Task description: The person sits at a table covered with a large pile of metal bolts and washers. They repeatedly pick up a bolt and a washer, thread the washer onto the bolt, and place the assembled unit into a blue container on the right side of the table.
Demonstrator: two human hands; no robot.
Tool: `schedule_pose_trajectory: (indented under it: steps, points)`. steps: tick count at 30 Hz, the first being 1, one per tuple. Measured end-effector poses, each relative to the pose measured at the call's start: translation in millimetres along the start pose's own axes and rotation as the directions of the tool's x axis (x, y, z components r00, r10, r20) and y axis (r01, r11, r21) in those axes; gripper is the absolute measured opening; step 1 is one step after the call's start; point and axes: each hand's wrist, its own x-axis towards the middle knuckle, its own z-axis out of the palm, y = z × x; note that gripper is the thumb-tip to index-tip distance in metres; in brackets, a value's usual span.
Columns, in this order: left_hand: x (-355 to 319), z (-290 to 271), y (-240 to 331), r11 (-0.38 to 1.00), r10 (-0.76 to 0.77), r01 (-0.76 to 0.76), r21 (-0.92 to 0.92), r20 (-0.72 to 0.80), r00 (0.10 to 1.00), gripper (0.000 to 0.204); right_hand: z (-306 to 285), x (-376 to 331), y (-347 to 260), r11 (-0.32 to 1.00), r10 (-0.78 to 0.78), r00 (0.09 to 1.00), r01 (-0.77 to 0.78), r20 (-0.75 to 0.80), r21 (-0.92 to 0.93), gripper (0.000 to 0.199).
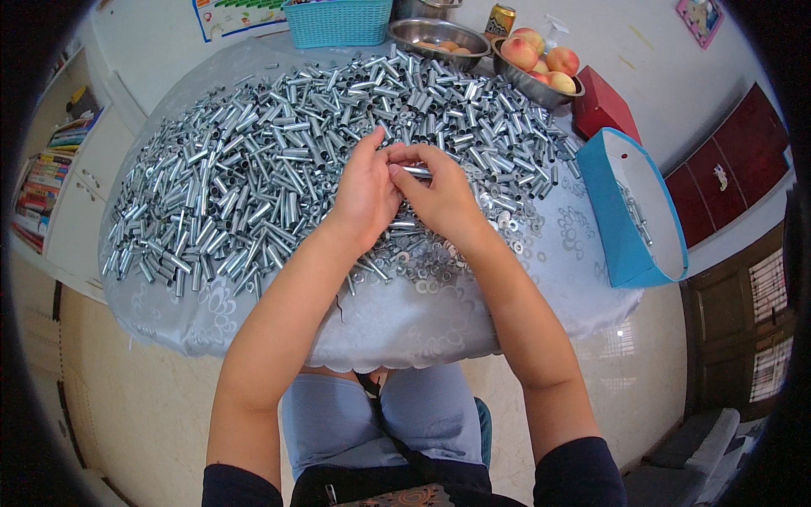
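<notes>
Both my hands meet above a wide heap of short silvery metal tubes (270, 182). My right hand (443, 196) pinches one metal tube (416, 171) between thumb and fingers, the tube lying roughly level. Right beside it, my left hand (363, 198) is curled, thumb pointing up and away from me. Its fingers bend toward the right hand and are partly hidden, so what they hold cannot be made out. Just beneath and in front of my hands lies a spread of small flat washers (435, 258), with some bolts among them.
A blue open box (621, 245) with several metal pieces inside stands at the right edge. Behind the heap are a turquoise basket (338, 24), a steel bowl of eggs (405, 34), a bowl of peaches (541, 91), a can (500, 20) and a red box (604, 106).
</notes>
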Motion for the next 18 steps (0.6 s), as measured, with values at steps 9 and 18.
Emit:
schedule_pose_trajectory:
  steps: [9,18]
  points:
    - [-0.8,-0.8,3.4,0.996,-0.082,0.089,-0.030,0.164,0.983,0.062,-13.8,6.3,0.5,0.887,0.305,0.941,-0.337,0.148,0.315,0.015]
    - [-3.0,0.2,8.5,0.980,-0.118,0.121,-0.158,0.030,0.993,0.069,-20.1,11.2,4.7,0.749,0.424,0.873,-0.487,0.241,0.448,0.017]
